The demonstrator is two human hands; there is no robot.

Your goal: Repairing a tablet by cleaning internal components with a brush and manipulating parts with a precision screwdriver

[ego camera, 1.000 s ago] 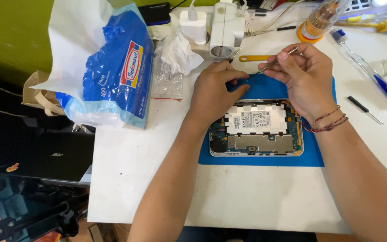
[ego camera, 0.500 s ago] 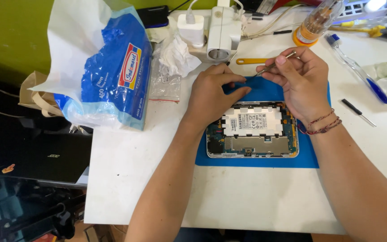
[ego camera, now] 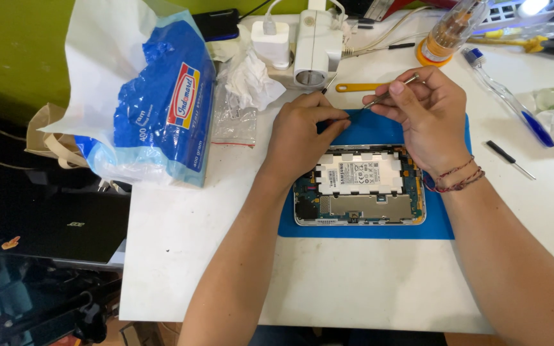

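Barely shifted since earlier: right hand (ego camera: 428, 115) pinching thin metal tweezers (ego camera: 389, 95), left hand (ego camera: 302, 131) curled closed, grip contents hidden. Mid-frame on blue rubber mat (ego camera: 447, 227), opened white-framed tablet (ego camera: 359, 186), back off, battery not yet removed.

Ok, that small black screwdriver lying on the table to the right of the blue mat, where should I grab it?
Pinch the small black screwdriver by its thick black handle end, coming from above. It lies flat on the table with bare surface around it; the thin shaft points away toward the lower right.

Single head view, looking steeply down, close over white table (ego camera: 354, 288); no second view.
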